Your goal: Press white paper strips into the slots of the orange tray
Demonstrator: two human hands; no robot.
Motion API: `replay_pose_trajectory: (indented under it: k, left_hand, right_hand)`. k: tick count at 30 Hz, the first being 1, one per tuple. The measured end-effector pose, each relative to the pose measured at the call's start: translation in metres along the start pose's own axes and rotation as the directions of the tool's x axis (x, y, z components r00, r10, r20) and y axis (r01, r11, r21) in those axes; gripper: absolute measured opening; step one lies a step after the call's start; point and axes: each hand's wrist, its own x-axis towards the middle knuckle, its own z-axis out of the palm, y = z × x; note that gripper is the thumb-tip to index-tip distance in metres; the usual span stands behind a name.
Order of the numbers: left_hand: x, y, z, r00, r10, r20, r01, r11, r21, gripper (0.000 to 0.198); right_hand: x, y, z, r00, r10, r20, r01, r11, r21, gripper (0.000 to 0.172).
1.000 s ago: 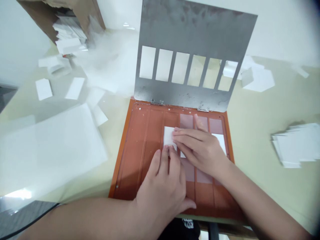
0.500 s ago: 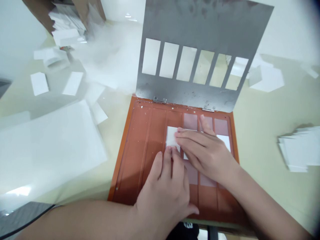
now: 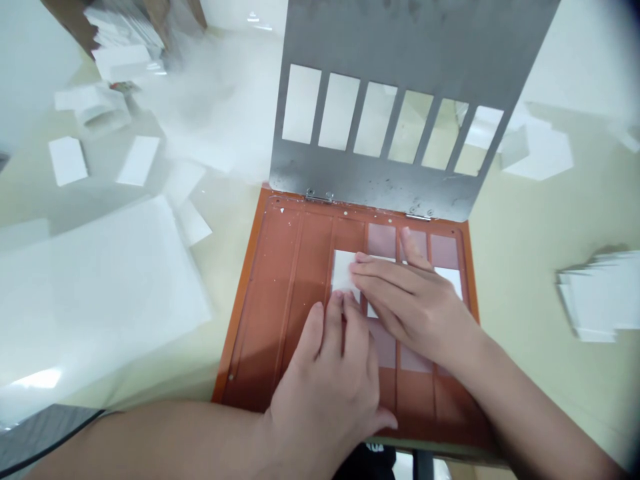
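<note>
A small white card (image 3: 344, 268) lies in a slot of the orange-brown tray (image 3: 267, 267). My left hand (image 3: 333, 373) touches the near edge of that card with its fingertips, fingers stretched and thumb out to the side. Flat across the card's right edge and the neighbouring slots lies my right hand (image 3: 417, 300), its fingers extended. Parts of other white cards show beneath and beside it, one (image 3: 450, 280) in the rightmost slot. Pale mauve panels (image 3: 381, 240) sit beyond and nearer than the cards. A hinged metal plate (image 3: 420, 40) with several rectangular windows stands raised at the tray's back.
White card stacks lie at the right (image 3: 605, 293). A white box (image 3: 540, 153) stands behind. Leftward are a large translucent white sheet (image 3: 100, 287), loose cards (image 3: 139, 160), crumpled clear plastic (image 3: 210, 100) and a brown carton (image 3: 165, 20) holding white pieces. A black cable (image 3: 55, 440) runs at lower left.
The camera view has shifted slightly, and the raised plate looks a little larger. Both hands keep nearly the same place on the card and tray.
</note>
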Motion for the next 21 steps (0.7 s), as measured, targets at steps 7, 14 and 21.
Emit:
replay_pose_trajectory:
  k: [7,14,21]
  left_hand:
    - [-0.0003,-0.0004,-0.0009,1.0,0.008,0.013,-0.008,1.0,0.0,0.095]
    - [0.0001,0.0003,-0.0006,1.0,0.009,0.006,-0.009,1.0,-0.003,0.095]
    - [-0.0002,-0.0008,0.0,1.0,0.011,0.017,-0.011,1.0,0.004,0.095]
  right_hand:
    - [-0.0001,0.0006,-0.0008,1.0,-0.003,0.007,0.003,1.0,0.023,0.027]
    - [-0.0006,0.002,-0.0013,0.999,-0.042,0.025,0.043,0.999,-0.004,0.028]
    - [-0.0017,-0.0006,-0.0001,0.999,-0.042,0.027,0.042,0.999,-0.006,0.024]
